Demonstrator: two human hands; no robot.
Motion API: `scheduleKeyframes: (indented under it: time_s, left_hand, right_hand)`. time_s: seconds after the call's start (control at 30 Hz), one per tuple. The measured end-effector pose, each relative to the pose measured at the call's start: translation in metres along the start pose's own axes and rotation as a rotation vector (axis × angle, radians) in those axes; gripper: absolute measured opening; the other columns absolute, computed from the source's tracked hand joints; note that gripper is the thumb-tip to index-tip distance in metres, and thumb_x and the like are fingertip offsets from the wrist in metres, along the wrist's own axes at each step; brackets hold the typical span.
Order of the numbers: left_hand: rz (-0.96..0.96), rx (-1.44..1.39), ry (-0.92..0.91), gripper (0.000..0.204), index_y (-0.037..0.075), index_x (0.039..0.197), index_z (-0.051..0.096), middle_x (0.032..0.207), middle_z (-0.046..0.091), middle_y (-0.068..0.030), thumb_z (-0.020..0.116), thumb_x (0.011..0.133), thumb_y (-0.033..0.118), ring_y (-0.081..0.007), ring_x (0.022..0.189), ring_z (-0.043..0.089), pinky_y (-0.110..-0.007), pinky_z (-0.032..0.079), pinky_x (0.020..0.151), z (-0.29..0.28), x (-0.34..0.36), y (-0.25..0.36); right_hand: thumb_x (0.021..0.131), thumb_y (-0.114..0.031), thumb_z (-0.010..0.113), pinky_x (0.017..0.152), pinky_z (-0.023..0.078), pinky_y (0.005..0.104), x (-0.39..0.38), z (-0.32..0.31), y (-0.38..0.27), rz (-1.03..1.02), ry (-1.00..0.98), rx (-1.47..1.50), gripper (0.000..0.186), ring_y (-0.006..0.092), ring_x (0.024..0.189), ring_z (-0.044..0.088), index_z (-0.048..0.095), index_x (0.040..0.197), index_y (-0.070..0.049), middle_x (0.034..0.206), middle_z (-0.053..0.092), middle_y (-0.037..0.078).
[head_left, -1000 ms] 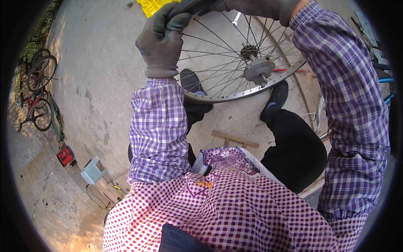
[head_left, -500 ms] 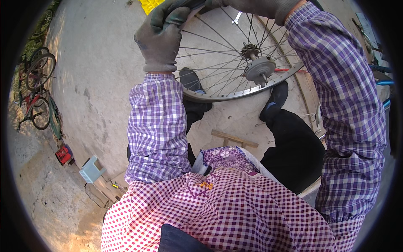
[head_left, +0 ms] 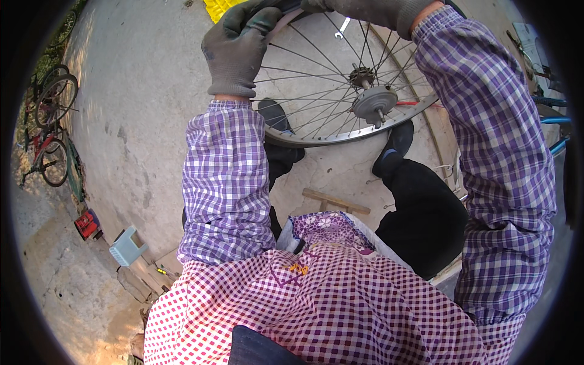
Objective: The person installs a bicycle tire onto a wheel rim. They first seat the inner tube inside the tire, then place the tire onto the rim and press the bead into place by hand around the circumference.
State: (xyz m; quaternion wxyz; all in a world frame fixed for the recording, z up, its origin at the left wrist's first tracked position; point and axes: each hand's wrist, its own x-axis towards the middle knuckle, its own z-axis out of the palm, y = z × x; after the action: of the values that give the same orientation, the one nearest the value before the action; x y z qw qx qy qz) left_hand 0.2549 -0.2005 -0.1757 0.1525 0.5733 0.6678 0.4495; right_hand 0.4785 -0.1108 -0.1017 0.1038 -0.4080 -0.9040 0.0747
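A spoked bicycle wheel (head_left: 350, 136) stands tilted between my feet, its large grey hub (head_left: 375, 104) and small sprocket facing up. My left hand (head_left: 236, 55), in a grey glove, is closed round the black tyre (head_left: 288, 6) at the wheel's far left edge, thumb on top. Along the same far edge, my gloved right hand (head_left: 384, 13) has its fingertips pressed on the tyre, close to the left hand. The top of the picture cuts off part of both hands and of the tyre there.
A wrench (head_left: 342, 28) lies on the concrete beyond the wheel, and yellow plastic (head_left: 220, 8) lies past my left hand. Near my feet is a small wooden piece (head_left: 336, 200). A light blue basket (head_left: 127, 246), a red object (head_left: 88, 224) and parked bicycles (head_left: 55, 109) stand at left.
My left hand has shifted slightly right and turned a little along the tyre. The right hand's fingertips have come a bit nearer to it. The wheel stays nearly still.
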Motion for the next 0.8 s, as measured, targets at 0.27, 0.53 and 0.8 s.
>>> scheduleKeyframes:
  time_s: [0.27,0.53,0.8]
  left_hand:
    - [-0.103,-0.119,-0.079,0.032,0.003,0.117,0.078,0.1,0.078,-0.0072,0.083,0.092,0.022,-0.0119,0.087,0.069,-0.025,0.057,0.081,0.006,0.002,-0.006]
    - [-0.146,-0.009,-0.218,0.037,0.004,0.121,0.077,0.103,0.077,-0.0071,0.081,0.094,0.029,-0.0129,0.088,0.069,-0.027,0.056,0.082,0.011,0.007,-0.013]
    - [-0.279,-0.158,-0.283,0.043,0.005,0.129,0.072,0.114,0.075,-0.0078,0.08,0.095,0.03,-0.0153,0.101,0.068,-0.026,0.055,0.092,0.011,-0.006,-0.028]
  right_hand:
    - [0.085,-0.05,0.076,0.089,0.055,0.0489,-0.005,0.006,0.0,0.063,-0.037,0.039,0.048,0.039,0.101,0.071,0.073,0.1,-0.005,0.101,0.074,0.022]
    - [0.083,-0.053,0.076,0.089,0.055,0.0489,-0.01,0.013,0.003,0.079,-0.038,0.038,0.052,0.0399,0.099,0.071,0.075,0.1,-0.004,0.1,0.073,0.023]
    - [0.084,-0.056,0.075,0.09,0.055,0.0493,-0.012,0.021,-0.003,0.116,-0.115,0.04,0.056,0.0397,0.102,0.071,0.074,0.103,-0.004,0.103,0.073,0.023]
